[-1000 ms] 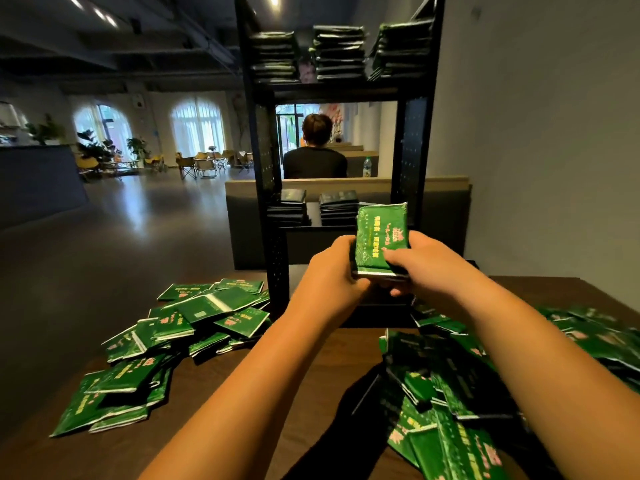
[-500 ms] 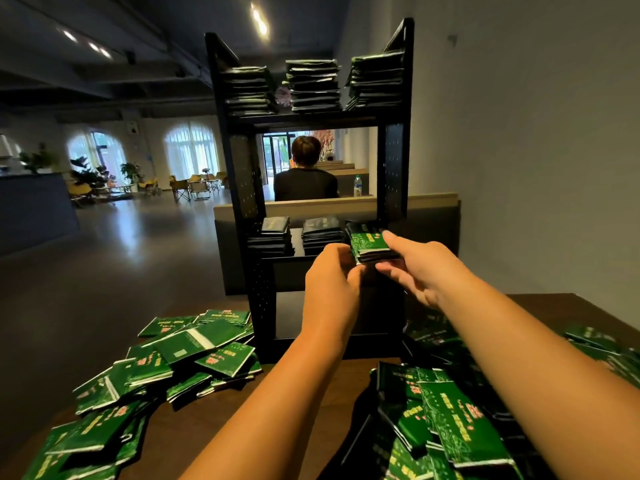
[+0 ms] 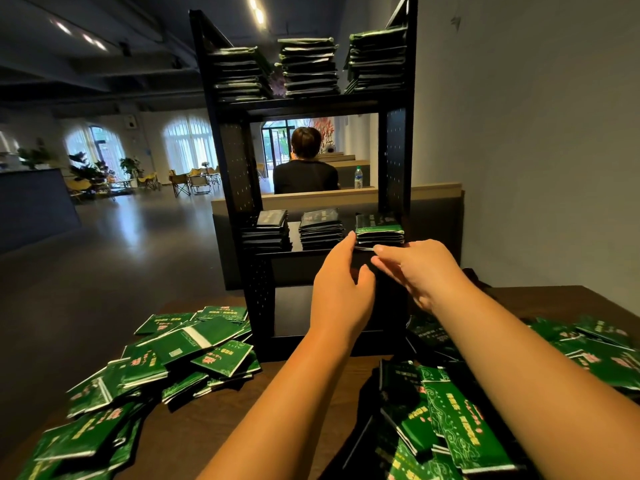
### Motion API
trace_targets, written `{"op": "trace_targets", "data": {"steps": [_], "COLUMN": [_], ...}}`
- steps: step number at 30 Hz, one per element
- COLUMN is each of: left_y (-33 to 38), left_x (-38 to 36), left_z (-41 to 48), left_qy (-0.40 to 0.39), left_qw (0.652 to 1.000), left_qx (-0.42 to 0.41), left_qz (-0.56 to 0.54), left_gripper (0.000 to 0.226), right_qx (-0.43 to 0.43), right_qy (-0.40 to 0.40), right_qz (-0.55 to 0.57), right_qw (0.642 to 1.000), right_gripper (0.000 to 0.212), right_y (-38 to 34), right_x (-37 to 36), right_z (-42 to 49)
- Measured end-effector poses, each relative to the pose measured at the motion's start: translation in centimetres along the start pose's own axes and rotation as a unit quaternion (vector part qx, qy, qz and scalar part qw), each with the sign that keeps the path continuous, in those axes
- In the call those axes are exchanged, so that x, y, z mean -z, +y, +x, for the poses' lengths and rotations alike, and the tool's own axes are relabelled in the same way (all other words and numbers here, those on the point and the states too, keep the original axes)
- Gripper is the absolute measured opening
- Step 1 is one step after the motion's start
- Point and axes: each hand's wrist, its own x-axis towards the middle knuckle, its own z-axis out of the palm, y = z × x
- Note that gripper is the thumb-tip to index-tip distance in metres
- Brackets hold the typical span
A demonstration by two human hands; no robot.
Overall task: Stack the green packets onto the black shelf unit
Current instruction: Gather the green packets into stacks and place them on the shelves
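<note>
The black shelf unit (image 3: 394, 157) stands on the brown table. Three stacks of green packets fill its top shelf (image 3: 308, 67). Its middle shelf holds two dark stacks and, at the right, a small stack of green packets (image 3: 379, 228). My left hand (image 3: 341, 292) is just below and left of that stack, index fingertip touching its lower left corner, fingers relaxed. My right hand (image 3: 415, 268) hovers just in front of the stack's bottom edge, fingers loose, holding nothing.
Loose green packets lie in a heap on the table's left (image 3: 180, 355) and another heap on the right (image 3: 457, 420). A grey wall (image 3: 536, 133) runs close on the right. A person sits behind the shelf, back turned.
Both hands carried a bundle of packets to the middle shelf's right spot, set it down and let go. The hands have drawn back slightly.
</note>
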Motion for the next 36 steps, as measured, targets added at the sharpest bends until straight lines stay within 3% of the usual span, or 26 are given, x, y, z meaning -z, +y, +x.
{"op": "trace_targets", "data": {"steps": [4, 7, 10, 16, 24, 32, 36], "left_y": [-0.4, -0.5, -0.5, -0.2, 0.3, 0.2, -0.1], "left_x": [-0.2, -0.5, -0.6, -0.8, -0.8, -0.2, 0.7], "left_z": [-0.4, -0.4, 0.0, 1.0, 1.6, 1.8, 0.8], "left_qy": [0.027, 0.01, -0.016, -0.06, -0.083, -0.108, -0.102], "left_qw": [0.999, 1.0, 1.0, 0.996, 0.987, 0.984, 0.987], "left_qx": [-0.002, -0.009, -0.011, 0.004, -0.026, -0.04, -0.045], "left_qz": [-0.021, -0.008, 0.016, 0.059, 0.133, 0.136, 0.117], "left_gripper": [0.057, 0.06, 0.066, 0.086, 0.086, 0.087, 0.08], "right_qx": [0.026, 0.044, 0.063, 0.124, 0.094, 0.086, 0.077], "right_qy": [0.024, 0.05, 0.08, 0.142, 0.145, 0.124, 0.114], "right_qz": [-0.147, -0.212, -0.28, -0.425, -0.429, -0.437, -0.423], "right_qw": [0.988, 0.975, 0.955, 0.885, 0.887, 0.887, 0.896], "right_gripper": [0.042, 0.047, 0.038, 0.051, 0.044, 0.046, 0.03], "right_y": [0.3, 0.4, 0.5, 1.1, 0.6, 0.3, 0.2], "right_x": [0.5, 0.4, 0.4, 0.8, 0.6, 0.7, 0.4], "right_z": [0.7, 1.1, 1.0, 2.0, 2.1, 2.0, 0.6]}}
